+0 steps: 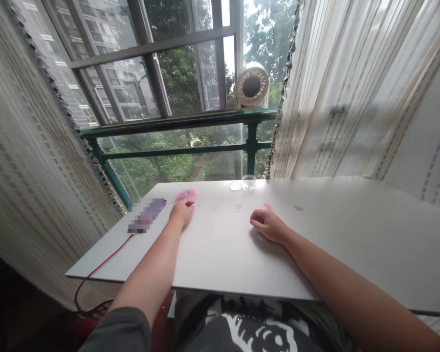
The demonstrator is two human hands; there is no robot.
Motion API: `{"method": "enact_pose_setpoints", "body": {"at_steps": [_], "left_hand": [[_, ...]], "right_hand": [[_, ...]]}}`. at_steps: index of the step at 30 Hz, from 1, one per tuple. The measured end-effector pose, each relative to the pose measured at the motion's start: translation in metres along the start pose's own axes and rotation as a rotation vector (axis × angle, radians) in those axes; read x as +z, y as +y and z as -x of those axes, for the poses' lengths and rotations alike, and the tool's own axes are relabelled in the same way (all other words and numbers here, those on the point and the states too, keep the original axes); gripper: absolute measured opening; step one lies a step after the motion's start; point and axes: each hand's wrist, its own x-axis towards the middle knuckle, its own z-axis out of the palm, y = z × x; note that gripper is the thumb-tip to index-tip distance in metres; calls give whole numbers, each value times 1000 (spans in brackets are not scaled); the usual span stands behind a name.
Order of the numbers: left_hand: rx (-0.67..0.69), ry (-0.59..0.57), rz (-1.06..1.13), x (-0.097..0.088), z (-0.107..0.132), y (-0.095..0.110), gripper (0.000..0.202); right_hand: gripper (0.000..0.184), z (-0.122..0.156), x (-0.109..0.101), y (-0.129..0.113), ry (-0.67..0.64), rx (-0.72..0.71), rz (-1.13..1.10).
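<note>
My left hand (182, 213) is at the near edge of a small heap of pink and purple translucent pieces (185, 194) on the white table. Its fingers are curled together, and what they hold, if anything, is hidden. Farther right, my right hand (268, 225) rests on the table in a loose fist with nothing showing in it. Between and beyond the hands lie small thin pieces in a row: a pale yellowish one (215, 208), a pale pink one (238, 208), a brighter pink one (267, 206) just behind my right hand, and a teal one (298, 208).
A clear round container (249, 183) stands at the table's back edge beside a round lid (235, 186). On the left lies a blurred-out phone (147, 215) with a red cable (108, 257) running off the table (220, 264). A white fan (252, 85) sits by the window railing.
</note>
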Motion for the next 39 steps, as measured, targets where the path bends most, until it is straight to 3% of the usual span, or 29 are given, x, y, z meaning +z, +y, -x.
{"method": "enact_pose_setpoints", "body": {"at_steps": [5,19,29,39], "left_hand": [[93,-37,-61,12,2,12,26],[103,-44,-162,15,0,5,18],[78,-86,92,5,11,18,19],[279,-209,372,19,35,56,24]], "right_hand": [[14,0,0,0,-7,-1,-17],[14,0,1,0,-17,3,8],[14,0,0,-1,-16,2,-5],[12,0,0,0,-13,5,-19]]}}
